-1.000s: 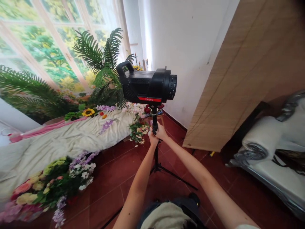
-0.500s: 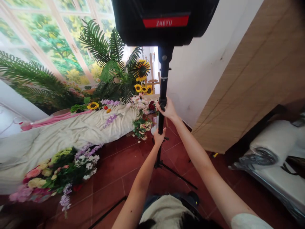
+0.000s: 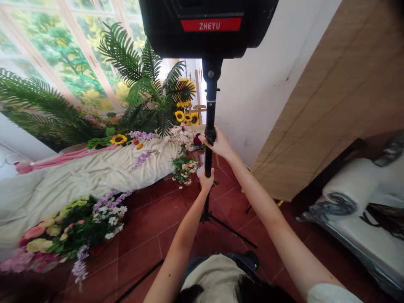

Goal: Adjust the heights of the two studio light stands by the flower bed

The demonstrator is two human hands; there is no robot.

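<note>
Both hands wrap the black stand pole (image 3: 209, 113). The right hand (image 3: 220, 144) grips it higher, the left hand (image 3: 206, 181) lower. The big black light (image 3: 208, 27) sits on top. Flowers (image 3: 184, 168) crowd just left of the pole; bare red floor (image 3: 148, 227) lies near its feet.

A black studio light (image 3: 208, 27) with a red label lettered in white fills the top centre, on a black stand (image 3: 209, 122). Lower left, a cream sheet (image 3: 78, 179) edged by a pink cloth (image 3: 63, 159) carries yellow sunflowers (image 3: 118, 139), purple sprays and pastel roses (image 3: 41, 237). Green palm fronds (image 3: 142, 80) rise upper left. Dark red tiles (image 3: 151, 227) cover the floor; a tan woodgrain panel (image 3: 331, 105) stands right.
</note>
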